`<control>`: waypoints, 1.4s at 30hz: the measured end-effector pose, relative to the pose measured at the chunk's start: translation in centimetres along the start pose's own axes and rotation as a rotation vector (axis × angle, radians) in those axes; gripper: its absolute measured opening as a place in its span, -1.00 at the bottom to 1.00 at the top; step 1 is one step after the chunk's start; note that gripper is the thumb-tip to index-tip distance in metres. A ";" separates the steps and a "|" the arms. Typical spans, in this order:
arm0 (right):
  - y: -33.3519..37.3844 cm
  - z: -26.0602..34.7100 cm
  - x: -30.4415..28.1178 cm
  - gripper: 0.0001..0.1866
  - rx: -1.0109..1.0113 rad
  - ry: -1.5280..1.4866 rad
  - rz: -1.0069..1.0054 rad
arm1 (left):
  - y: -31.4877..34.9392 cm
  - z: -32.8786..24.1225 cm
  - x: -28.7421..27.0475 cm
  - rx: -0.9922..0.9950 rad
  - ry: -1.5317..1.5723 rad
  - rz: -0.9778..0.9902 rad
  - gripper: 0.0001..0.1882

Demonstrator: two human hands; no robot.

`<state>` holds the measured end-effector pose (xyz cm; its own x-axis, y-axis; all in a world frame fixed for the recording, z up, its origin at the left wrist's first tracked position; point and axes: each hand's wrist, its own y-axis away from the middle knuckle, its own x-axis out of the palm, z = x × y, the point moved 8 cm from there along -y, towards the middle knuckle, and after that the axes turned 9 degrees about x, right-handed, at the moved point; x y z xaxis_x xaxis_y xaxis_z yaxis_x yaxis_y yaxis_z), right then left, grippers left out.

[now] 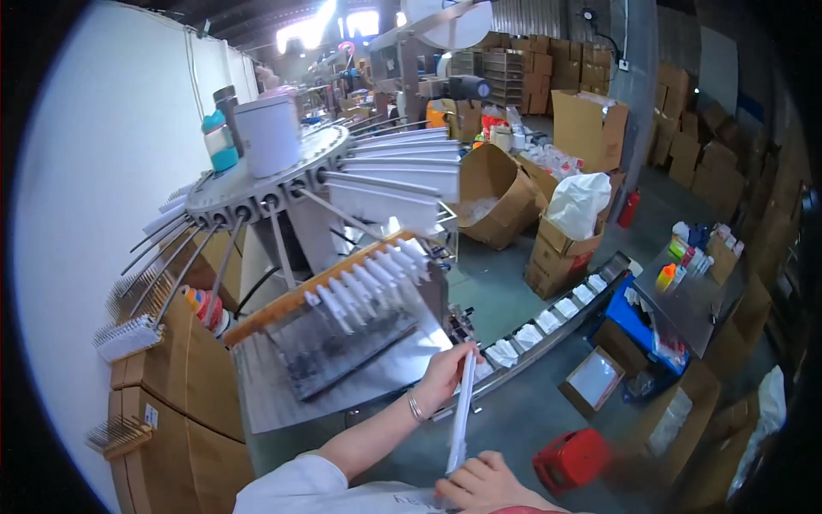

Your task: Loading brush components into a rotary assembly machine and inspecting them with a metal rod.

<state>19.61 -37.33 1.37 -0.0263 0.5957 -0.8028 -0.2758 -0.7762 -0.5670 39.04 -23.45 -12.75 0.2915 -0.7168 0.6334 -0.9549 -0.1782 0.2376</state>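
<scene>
A long, narrow white strip (462, 407) stretches between my two hands in front of my body. My left hand (445, 374), with a bracelet at its wrist, has its fingers closed around the strip's upper end. At the lower end, my right hand (484, 481) is curled over the strip, its fingers bent. Left of my hands, a wooden bar (282, 313) carries a row of several white rolled pieces (368, 283) above a metal plate. Just beyond my left hand is the near end of a narrow conveyor (535, 336) bearing several folded white pieces.
A round machine (257, 193) with radiating rods stands at the left; white sheets (394, 176) hang on some. Cardboard boxes (184, 377) are stacked at lower left. A red plastic stool (572, 458) sits on the floor at right, near open cartons (591, 377) and a blue crate (629, 321).
</scene>
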 end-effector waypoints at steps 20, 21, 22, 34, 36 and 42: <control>4.0 -33.8 7.3 -0.79 1.153 -1.836 -0.118 | -2.5 8.4 10.5 0.022 -0.015 -0.018 -0.66; 4.7 -34.2 7.6 -0.79 1.260 -1.806 -0.118 | -1.4 7.1 10.7 0.090 -0.055 0.035 -0.66; 4.9 -34.5 7.5 -0.79 1.262 -1.802 -0.114 | 0.3 4.3 9.9 0.266 -0.540 -0.003 -0.67; 1.0 -34.2 7.3 -0.80 1.225 -1.731 0.017 | 17.2 3.4 11.5 -0.082 -0.956 0.684 -0.79; 1.2 -34.0 6.8 -0.79 1.232 -1.724 -0.010 | 17.6 2.5 11.4 -0.027 -0.868 0.658 -0.79; 0.4 -32.9 1.0 -0.77 1.108 -1.550 -0.314 | 19.4 -1.8 8.2 0.091 -1.116 0.514 -0.81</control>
<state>51.06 -43.83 -5.67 -0.3892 0.7862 0.4800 -0.8163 -0.5358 0.2157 23.01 -31.57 -1.67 -0.2858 -0.8928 -0.3482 -0.9575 0.2807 0.0661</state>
